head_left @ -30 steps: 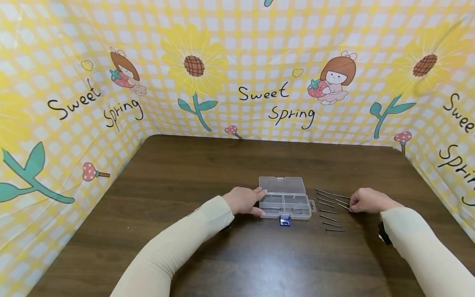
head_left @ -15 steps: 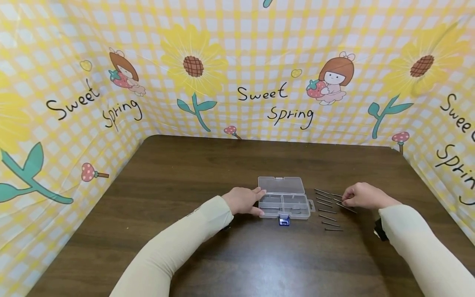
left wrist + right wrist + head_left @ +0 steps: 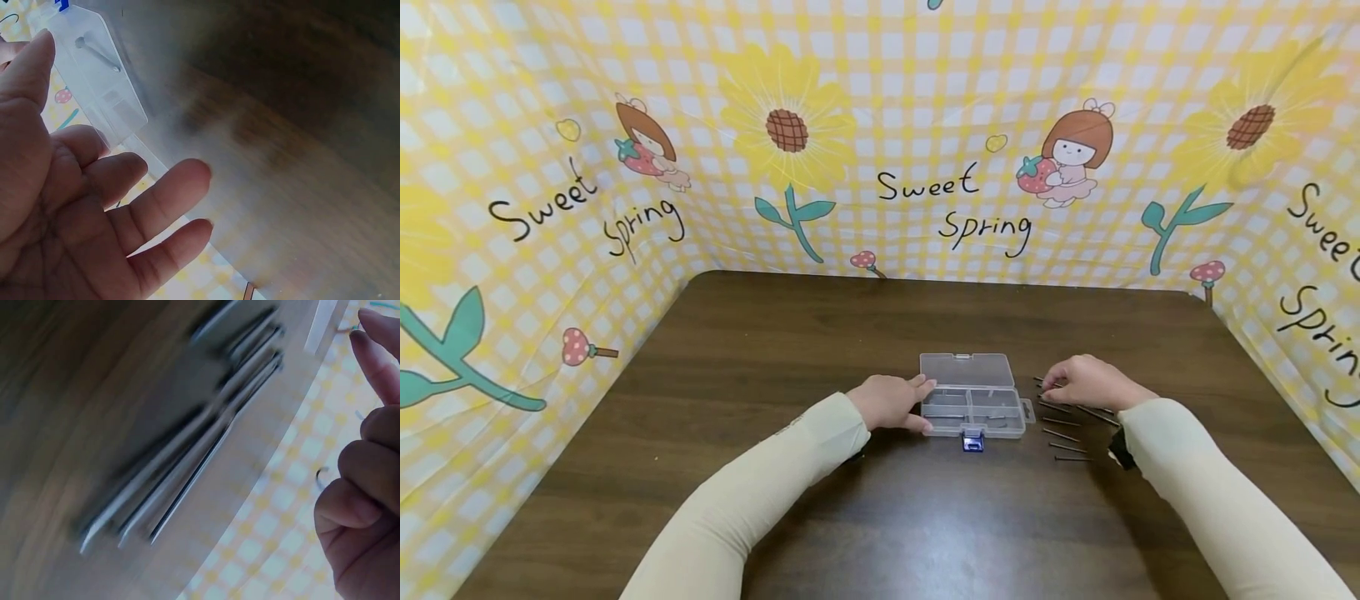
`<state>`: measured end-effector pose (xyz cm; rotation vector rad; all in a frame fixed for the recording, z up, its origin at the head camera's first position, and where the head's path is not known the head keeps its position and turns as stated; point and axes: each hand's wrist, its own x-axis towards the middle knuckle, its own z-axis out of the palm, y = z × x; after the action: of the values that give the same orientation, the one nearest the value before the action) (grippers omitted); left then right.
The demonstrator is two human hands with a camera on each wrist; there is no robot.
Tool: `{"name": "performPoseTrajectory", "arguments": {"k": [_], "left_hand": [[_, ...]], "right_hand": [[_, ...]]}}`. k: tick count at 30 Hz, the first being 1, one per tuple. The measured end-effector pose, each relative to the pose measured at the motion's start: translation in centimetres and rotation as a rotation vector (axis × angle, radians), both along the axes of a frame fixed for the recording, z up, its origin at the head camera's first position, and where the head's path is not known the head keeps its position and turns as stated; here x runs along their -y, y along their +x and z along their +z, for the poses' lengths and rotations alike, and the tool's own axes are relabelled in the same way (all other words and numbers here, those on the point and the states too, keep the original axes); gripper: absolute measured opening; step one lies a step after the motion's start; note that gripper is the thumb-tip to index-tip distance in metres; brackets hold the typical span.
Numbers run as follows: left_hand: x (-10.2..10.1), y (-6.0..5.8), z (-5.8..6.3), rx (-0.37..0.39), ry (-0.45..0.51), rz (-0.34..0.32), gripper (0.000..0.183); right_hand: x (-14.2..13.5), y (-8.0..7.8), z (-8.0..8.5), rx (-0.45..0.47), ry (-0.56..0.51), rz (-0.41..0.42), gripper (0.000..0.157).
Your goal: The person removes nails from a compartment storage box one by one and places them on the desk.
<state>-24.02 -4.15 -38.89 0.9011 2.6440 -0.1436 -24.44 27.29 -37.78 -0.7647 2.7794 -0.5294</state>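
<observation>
A clear plastic compartment box (image 3: 946,412) lies with its lid (image 3: 966,371) folded back and its blue latch (image 3: 973,442) hanging at the front. My left hand (image 3: 889,402) steadies the box's left side, thumb and fingertips at its edge, fingers extended. A nail (image 3: 97,54) shows through the box wall in the left wrist view. To the right, several loose nails (image 3: 1061,422) form a rough column. Over the far end of that column is my right hand (image 3: 1092,383), thumb and forefinger tips close together and the other fingers (image 3: 362,462) curled in; nothing shows between the tips.
Two nails (image 3: 1101,415) lie beneath the right wrist. The dark wood-patterned table (image 3: 775,333) ends at a yellow checked cloth (image 3: 820,217) behind and at the sides. A clear hanging tab (image 3: 1027,409) sticks out from the box toward the nails.
My right hand has shifted left, from the outer nails to the far end of the nail column. My left hand has stayed at the box.
</observation>
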Motion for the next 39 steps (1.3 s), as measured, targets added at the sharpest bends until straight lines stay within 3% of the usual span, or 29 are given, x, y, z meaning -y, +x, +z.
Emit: {"name": "performPoseTrajectory", "arguments": {"k": [14,24,39], "left_hand": [[-0.1,0.1,0.2,-0.008,0.005,0.001,0.075],[-0.2,0.1,0.1,-0.025,-0.02,0.005,0.076],[-0.1,-0.1,0.0,-0.021,-0.009,-0.008,0.074]], "right_hand": [[6.3,-1.0,-0.3,0.029,-0.073,0.086,0.008],[10.0,-0.9,-0.4,0.033,-0.073,0.203,0.009],[12.9,-0.3,-0.3,0.015,0.073,0.322,0.018]]}}
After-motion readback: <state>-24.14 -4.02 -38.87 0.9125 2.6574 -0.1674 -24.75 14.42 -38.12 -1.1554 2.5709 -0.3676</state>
